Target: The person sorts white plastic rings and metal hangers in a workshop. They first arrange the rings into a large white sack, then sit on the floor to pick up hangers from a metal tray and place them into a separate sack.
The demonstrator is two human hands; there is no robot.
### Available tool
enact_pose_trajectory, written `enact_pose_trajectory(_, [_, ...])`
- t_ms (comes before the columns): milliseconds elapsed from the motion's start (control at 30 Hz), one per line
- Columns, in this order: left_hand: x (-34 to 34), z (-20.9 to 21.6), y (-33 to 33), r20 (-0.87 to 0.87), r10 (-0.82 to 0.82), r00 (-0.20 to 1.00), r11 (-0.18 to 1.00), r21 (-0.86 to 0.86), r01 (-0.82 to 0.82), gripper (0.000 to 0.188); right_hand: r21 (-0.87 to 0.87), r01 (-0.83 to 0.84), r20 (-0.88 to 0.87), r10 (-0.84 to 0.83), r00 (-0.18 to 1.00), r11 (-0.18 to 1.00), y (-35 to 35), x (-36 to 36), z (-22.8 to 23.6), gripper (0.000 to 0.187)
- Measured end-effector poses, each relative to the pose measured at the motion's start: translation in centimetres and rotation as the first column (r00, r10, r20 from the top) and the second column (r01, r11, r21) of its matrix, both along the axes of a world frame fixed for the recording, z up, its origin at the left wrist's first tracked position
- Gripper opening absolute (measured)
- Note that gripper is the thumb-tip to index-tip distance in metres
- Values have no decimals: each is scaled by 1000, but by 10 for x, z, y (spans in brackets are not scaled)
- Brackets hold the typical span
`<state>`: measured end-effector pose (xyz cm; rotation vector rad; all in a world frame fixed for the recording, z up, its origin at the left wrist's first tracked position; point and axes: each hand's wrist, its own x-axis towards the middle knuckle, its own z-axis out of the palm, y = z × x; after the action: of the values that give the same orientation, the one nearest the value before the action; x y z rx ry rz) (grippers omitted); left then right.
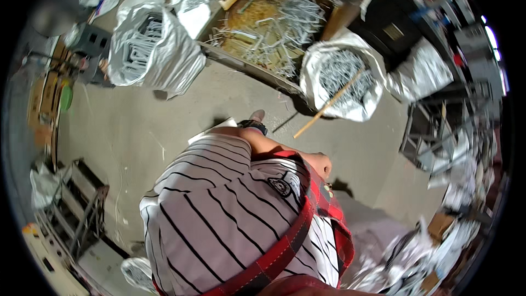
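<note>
A bare forearm [272, 145] crosses in front of my body, past a white shirt [219, 208] with black stripes. It looks like my left arm. Its rounded end, seemingly my left hand [319, 164], lies beside the red plaid cloth [323, 200] over my shirt. The fingers cannot be made out there, nor anything in them. My right hand does not show. Beyond the forearm, what looks like a foot [256, 116] with a dark strap shows on the floor.
A wooden-edged bin [241, 66] of tangled white strips stands ahead. White sacks [183, 63] [364, 111] flank it, and a stick [329, 105] slants from the right one. Metal frames [87, 208] [419, 137] stand at both sides. Grey floor [164, 112] lies between.
</note>
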<state>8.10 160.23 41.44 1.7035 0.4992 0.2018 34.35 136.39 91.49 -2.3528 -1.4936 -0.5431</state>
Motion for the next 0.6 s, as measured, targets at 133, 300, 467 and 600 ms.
enact_pose_trajectory(133, [-94,1,108,-187,156,970,987,78,-143,15,-611,-382,-341,205,918,693,193,-73,-125,38])
enact_pose_trajectory(300, [-201,-47,172,-239,456,858,856,381,-349,21,-819,-439,-161,585,795,370,346,-49,-271,43])
enact_pose_trajectory(467, [-230,-53,179,-514,575,637,793,159,-588,24,-675,-700,-436,640,632,232,454,-108,-363,36])
enact_pose_trajectory(600, [-239,-46,187,-652,511,560,768,53,-638,27,-575,-809,-584,629,512,125,513,-159,-456,19])
